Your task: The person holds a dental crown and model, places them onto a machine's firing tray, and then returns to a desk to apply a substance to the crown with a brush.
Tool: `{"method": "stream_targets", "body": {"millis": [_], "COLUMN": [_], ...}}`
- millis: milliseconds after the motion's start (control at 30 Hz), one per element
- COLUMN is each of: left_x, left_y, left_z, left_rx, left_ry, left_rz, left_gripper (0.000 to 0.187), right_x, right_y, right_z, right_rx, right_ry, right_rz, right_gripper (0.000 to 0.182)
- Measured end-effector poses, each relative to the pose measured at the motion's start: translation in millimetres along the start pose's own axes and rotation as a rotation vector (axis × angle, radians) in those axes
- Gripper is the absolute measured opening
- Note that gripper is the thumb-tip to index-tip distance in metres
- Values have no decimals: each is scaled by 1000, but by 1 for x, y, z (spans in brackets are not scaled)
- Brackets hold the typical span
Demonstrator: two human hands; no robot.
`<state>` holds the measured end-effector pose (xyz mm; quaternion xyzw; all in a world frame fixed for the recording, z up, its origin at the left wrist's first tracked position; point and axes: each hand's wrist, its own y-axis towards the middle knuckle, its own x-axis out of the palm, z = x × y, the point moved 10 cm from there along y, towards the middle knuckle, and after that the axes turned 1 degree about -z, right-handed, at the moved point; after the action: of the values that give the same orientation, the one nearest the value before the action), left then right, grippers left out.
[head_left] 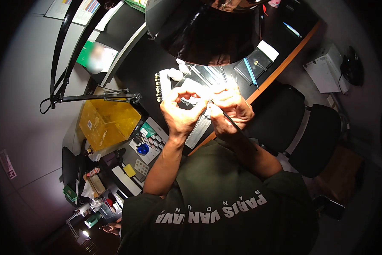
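Under bright lamp light, my left hand [180,114] is curled, thumb and fingertips pressed together beside the other hand; glare hides what it pinches. Close on its right, my right hand [231,111] grips a thin dark-handled tool [231,122] slanting down to the right, its tip lost between the two hands. Just below the fingers lies a pale ridged strip [198,132]. A rack of small tooth-like pieces [158,87] stands left of the left hand, near white rounded items [175,74]. Several slim instruments [203,75] lie beyond the hands.
A large black lamp hood [206,32] overhangs the dark desk [145,63]. A blue stick [250,70] lies on a dark pad at right. A yellow transparent box [110,121] stands left. Black chairs [276,114] are at right. Another person's hand [111,228] shows lower left.
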<state>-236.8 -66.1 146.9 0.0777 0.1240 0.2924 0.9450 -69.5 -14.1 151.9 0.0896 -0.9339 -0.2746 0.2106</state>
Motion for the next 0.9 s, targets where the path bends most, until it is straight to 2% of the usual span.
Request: {"method": "stream_targets", "body": {"millis": [233, 333, 433, 533, 733, 900], "left_x": [-1, -1, 0, 1, 0, 0], "left_y": [0, -3, -3, -3, -6, -6], "left_z": [-2, -11, -9, -18, -38, -36], "left_rx": [-3, -31, -43, -116, -231, -212], "left_ry": [11, 8, 10, -137, -332, -314], "left_rz": [-2, -35, -49, -45, -59, -71], "left_gripper": [23, 31, 31, 26, 34, 32], "right_x": [1, 0, 1, 3, 5, 7], "right_y": [1, 0, 1, 3, 8, 10], "right_z": [-2, 0, -2, -7, -15, -18], "right_rx": [-25, -27, -30, -23, -87, -96], "right_ry": [0, 11, 17, -2, -67, -95], "right_rz": [-1, -2, 4, -16, -65, -87], "right_gripper": [17, 17, 18, 17, 16, 18]}}
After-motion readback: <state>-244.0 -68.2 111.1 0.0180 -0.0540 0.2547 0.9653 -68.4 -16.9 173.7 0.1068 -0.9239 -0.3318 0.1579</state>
